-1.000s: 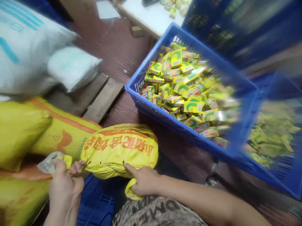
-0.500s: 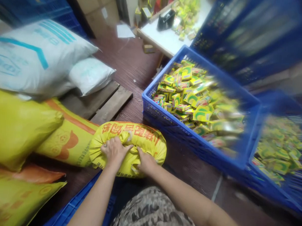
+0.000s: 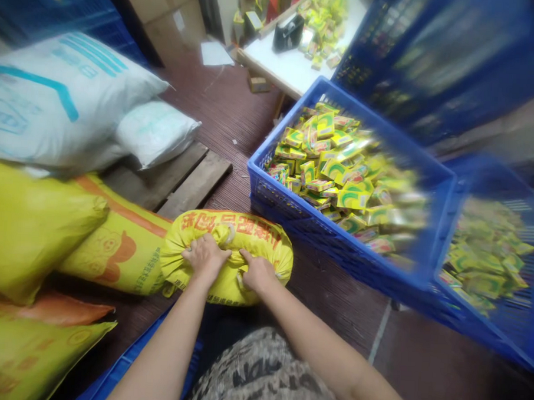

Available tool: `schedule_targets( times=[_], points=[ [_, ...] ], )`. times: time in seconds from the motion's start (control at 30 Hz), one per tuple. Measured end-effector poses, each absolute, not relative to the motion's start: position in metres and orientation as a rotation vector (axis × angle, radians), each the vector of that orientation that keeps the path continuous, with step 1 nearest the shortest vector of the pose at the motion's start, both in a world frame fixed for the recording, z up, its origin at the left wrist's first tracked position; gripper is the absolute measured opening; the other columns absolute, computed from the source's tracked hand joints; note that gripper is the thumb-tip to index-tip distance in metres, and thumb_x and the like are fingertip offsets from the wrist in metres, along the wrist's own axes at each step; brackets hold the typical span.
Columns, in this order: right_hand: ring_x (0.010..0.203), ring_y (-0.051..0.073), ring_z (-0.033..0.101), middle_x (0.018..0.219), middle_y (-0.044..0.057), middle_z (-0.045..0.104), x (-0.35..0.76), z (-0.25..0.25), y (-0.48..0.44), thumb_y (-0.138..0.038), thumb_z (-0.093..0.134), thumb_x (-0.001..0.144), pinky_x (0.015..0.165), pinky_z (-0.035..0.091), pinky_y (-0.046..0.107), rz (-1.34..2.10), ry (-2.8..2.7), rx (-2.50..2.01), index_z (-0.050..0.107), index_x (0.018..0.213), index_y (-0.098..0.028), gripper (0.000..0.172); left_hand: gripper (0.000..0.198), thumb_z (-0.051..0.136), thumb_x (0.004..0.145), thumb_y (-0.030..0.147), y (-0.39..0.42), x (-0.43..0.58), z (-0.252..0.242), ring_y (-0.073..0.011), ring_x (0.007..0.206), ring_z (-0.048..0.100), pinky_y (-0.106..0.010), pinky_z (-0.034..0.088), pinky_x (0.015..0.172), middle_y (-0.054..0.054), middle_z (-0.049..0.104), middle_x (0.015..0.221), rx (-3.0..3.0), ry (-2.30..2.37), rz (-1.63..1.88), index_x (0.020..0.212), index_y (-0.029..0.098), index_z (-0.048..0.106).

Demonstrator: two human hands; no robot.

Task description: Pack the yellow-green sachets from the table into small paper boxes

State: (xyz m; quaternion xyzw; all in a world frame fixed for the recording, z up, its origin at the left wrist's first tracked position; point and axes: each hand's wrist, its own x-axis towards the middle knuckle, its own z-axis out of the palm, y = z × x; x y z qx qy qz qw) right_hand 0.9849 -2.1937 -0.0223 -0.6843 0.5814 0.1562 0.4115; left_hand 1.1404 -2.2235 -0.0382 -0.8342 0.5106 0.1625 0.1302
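A full yellow woven sack point(image 3: 265, 235) with red printing stands upright in front of me, its top gathered into folds. My left hand point(image 3: 206, 257) is closed on the gathered cloth at the sack's left side, thumb pointing toward the middle. Opposite it, my right hand point(image 3: 259, 273) grips the folds with the fingers curled under and the index finger and thumb along the cloth. The fingertips of both hands are partly hidden in the folds. A pale tuft of the cloth or tie shows just above my left thumb.
A blue crate point(image 3: 311, 196) of small yellow boxes stands to the right, with another blue crate point(image 3: 446, 249) beside it. White sacks point(image 3: 159, 130) and yellow sacks point(image 3: 27, 225) are piled left by a wooden pallet point(image 3: 197, 182). Behind is a white table point(image 3: 268, 55) with a tape dispenser point(image 3: 288, 33).
The whole view has shifted slightly, so most things sit a little further left and up. Both hands keep their hold on the sack's gathered top, and the right fingers have curled a little more.
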Motion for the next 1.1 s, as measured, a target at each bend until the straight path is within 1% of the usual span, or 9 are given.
schedule_targets(
  times=[0.13,0.23,0.37,0.57,0.67,0.8,0.93,1.0,1.1],
  points=[
    [0.105,0.026,0.065,0.117,0.008,0.067,0.974,-0.018,-2.195,-0.032,0.052,0.087,0.086,0.05,0.037,0.387,1.445,-1.756,0.045,0.14,-0.034,0.053,0.058,0.066,0.063,0.047,-2.223,1.137,-0.038,-0.0393,0.115,0.047,-0.055,0.027,0.096,-0.02,0.062,0.115,-2.42,1.455,0.496,0.11,0.015,0.054],
    [0.101,0.025,0.066,0.11,0.008,0.07,0.972,-0.015,-2.194,-0.033,0.053,0.086,0.084,0.05,0.036,0.381,1.399,-1.803,0.05,0.136,-0.033,0.049,0.06,0.067,0.062,0.045,-2.223,1.134,-0.038,-0.0391,0.117,0.046,-0.055,0.026,0.098,-0.02,0.061,0.117,-2.419,1.432,0.495,0.112,0.014,0.053],
    [0.097,0.027,0.068,0.103,0.011,0.072,0.97,-0.014,-2.185,-0.037,0.052,0.087,0.082,0.05,0.037,0.369,1.352,-1.859,0.045,0.14,-0.028,0.054,0.059,0.067,0.063,0.043,-2.224,1.129,-0.037,-0.0395,0.118,0.045,-0.056,0.027,0.097,-0.021,0.06,0.119,-2.394,1.399,0.509,0.112,0.014,0.053],
    [0.095,0.03,0.068,0.101,0.014,0.072,0.956,-0.017,-2.175,-0.04,0.051,0.088,0.081,0.05,0.039,0.394,1.269,-1.899,0.036,0.145,-0.021,0.062,0.051,0.062,0.065,0.031,-2.222,1.122,-0.038,-0.038,0.118,0.046,-0.054,0.026,0.098,-0.022,0.059,0.12,-2.361,1.347,0.521,0.112,0.014,0.052],
    [0.096,0.03,0.068,0.104,0.017,0.071,0.957,-0.022,-2.179,-0.039,0.055,0.086,0.082,0.051,0.038,0.418,1.205,-1.906,0.033,0.147,-0.017,0.069,0.053,0.062,0.064,0.028,-2.216,1.12,-0.037,-0.037,0.117,0.046,-0.053,0.025,0.099,-0.022,0.058,0.121,-2.331,1.366,0.525,0.113,0.012,0.051],
    [0.096,0.031,0.068,0.108,0.017,0.07,0.971,-0.033,-2.195,-0.038,0.058,0.083,0.08,0.052,0.039,0.454,1.151,-1.889,0.032,0.147,-0.017,0.072,0.052,0.06,0.066,0.027,-2.211,1.121,-0.035,-0.0356,0.12,0.044,-0.052,0.022,0.103,-0.02,0.058,0.122,-2.278,1.413,0.535,0.115,0.012,0.051],
    [0.095,0.03,0.068,0.106,0.018,0.07,0.974,-0.038,-2.208,-0.037,0.06,0.082,0.079,0.052,0.039,0.477,1.111,-1.878,0.038,0.142,-0.015,0.068,0.055,0.06,0.069,0.039,-2.215,1.126,-0.035,-0.0364,0.123,0.043,-0.052,0.019,0.105,-0.02,0.057,0.123,-2.259,1.44,0.561,0.116,0.012,0.051],
    [0.093,0.028,0.068,0.105,0.014,0.071,0.966,-0.036,-2.206,-0.04,0.057,0.084,0.078,0.052,0.037,0.46,1.089,-1.89,0.039,0.141,-0.018,0.064,0.064,0.06,0.068,0.053,-2.218,1.128,-0.037,-0.0381,0.123,0.043,-0.053,0.02,0.104,-0.021,0.057,0.124,-2.259,1.446,0.587,0.116,0.012,0.051],
    [0.092,0.027,0.068,0.103,0.012,0.072,0.953,-0.03,-2.197,-0.044,0.051,0.089,0.077,0.052,0.036,0.423,1.086,-1.916,0.033,0.145,-0.022,0.063,0.08,0.06,0.062,0.066,-2.221,1.125,-0.04,-0.0406,0.123,0.042,-0.055,0.018,0.105,-0.024,0.055,0.124,-2.274,1.444,0.592,0.117,0.01,0.051]
  ],
)
